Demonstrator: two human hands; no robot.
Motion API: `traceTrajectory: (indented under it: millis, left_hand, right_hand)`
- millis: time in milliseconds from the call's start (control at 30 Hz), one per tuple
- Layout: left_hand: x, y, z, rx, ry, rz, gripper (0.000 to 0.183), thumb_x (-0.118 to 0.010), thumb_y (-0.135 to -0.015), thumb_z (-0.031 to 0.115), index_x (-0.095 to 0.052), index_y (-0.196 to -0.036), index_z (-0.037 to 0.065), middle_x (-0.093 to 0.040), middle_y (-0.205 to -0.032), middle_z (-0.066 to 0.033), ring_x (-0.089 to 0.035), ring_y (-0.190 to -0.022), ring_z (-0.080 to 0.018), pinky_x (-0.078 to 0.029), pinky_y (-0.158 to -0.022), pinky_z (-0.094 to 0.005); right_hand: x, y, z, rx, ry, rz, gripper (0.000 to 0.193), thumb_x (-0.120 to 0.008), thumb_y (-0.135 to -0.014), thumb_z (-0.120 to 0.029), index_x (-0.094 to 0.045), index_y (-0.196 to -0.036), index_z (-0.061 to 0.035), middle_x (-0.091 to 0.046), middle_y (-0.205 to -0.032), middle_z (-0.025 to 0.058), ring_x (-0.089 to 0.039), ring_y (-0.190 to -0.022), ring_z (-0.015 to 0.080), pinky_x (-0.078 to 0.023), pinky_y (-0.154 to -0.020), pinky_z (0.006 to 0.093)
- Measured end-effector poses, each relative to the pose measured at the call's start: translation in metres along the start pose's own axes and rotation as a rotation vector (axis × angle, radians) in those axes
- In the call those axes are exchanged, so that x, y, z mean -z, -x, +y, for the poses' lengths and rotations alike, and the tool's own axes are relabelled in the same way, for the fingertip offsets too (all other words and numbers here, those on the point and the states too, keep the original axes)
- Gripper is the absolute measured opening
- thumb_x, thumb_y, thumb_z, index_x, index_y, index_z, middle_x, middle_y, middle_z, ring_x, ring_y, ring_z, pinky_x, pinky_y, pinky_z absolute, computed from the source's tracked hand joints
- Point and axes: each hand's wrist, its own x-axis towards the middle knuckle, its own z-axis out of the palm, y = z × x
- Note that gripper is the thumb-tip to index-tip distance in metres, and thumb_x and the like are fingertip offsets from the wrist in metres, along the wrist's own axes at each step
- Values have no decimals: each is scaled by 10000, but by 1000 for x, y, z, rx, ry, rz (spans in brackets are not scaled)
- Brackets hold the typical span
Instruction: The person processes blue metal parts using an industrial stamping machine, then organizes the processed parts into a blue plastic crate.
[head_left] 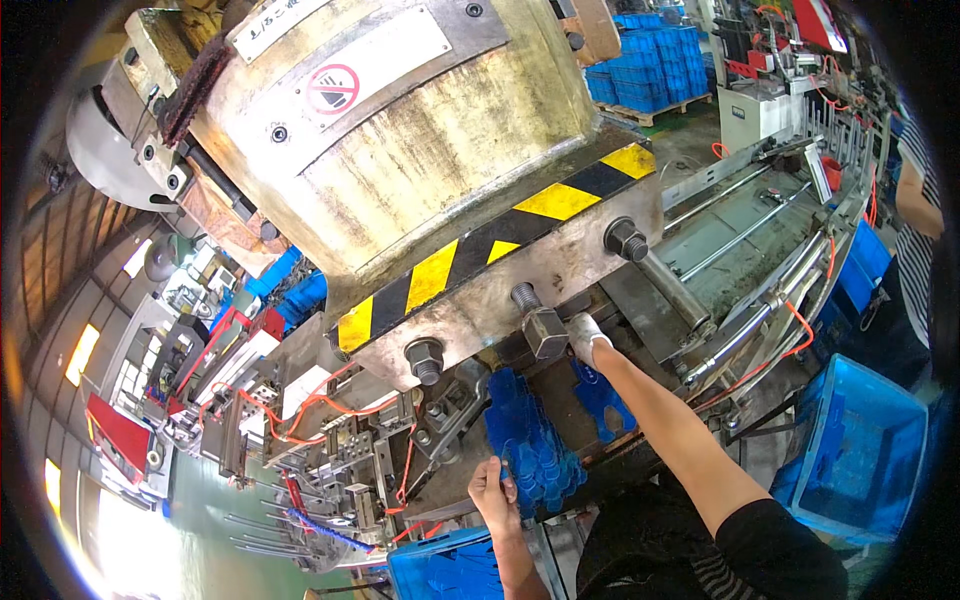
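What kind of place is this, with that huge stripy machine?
Probably a factory workshop. You can tell from the huge machine with yellow-and-black stripes, the pile of flat blue pieces and the stacked blue crates in the background.

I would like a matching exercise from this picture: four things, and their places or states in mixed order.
1. Left hand
2. Right hand
3. Yellow-and-black diagonally striped strip
4. Stack of flat blue pieces

A. Covered in white
B. Between both hands
C. Bare
D. Just above large dark metal bolts

Pairs: 1-C, 2-A, 3-D, 4-B
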Motion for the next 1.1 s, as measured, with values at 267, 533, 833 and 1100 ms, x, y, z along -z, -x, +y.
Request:
traceTrajectory:
  millis: [267,533,833,1100]
  left_hand:
    - [-8,5,-2,-30,22,29,196,-540,-858,163,-529,-706,40,-425,-465,7,-335,-352,-41,-224,-324,-179]
    - [1,7,1,-85,-23,137,226,-534,-864,199,-504,-691,57,-362,-450,32,-280,-321,-40,-185,-301,-186]
    - [-24,15,4,-87,72,133,207,-528,-865,158,-507,-694,43,-360,-479,39,-281,-360,-18,-184,-322,-178]
    - [-69,19,8,-270,-167,24,159,-497,-879,151,-538,-764,49,-410,-519,38,-321,-402,-19,-220,-363,-180]
  right_hand:
    - [10,16,-4,-88,-547,101,106,-546,-787,-113,-613,-847,-56,-596,-753,42,-545,-648,158,-409,-538,262]
    - [4,170,-22,-648,-1758,227,305,-586,-804,-149,-533,-1030,48,-573,-709,97,-495,-606,120,-411,-541,282]
    - [62,185,-27,-527,-812,-84,380,-495,-869,-251,-452,-1148,3,-613,-885,172,-586,-736,225,-466,-644,315]
    - [92,131,-71,-370,-1690,-7,225,-520,-839,-116,-561,-1027,2,-570,-683,41,-550,-639,128,-468,-589,256]
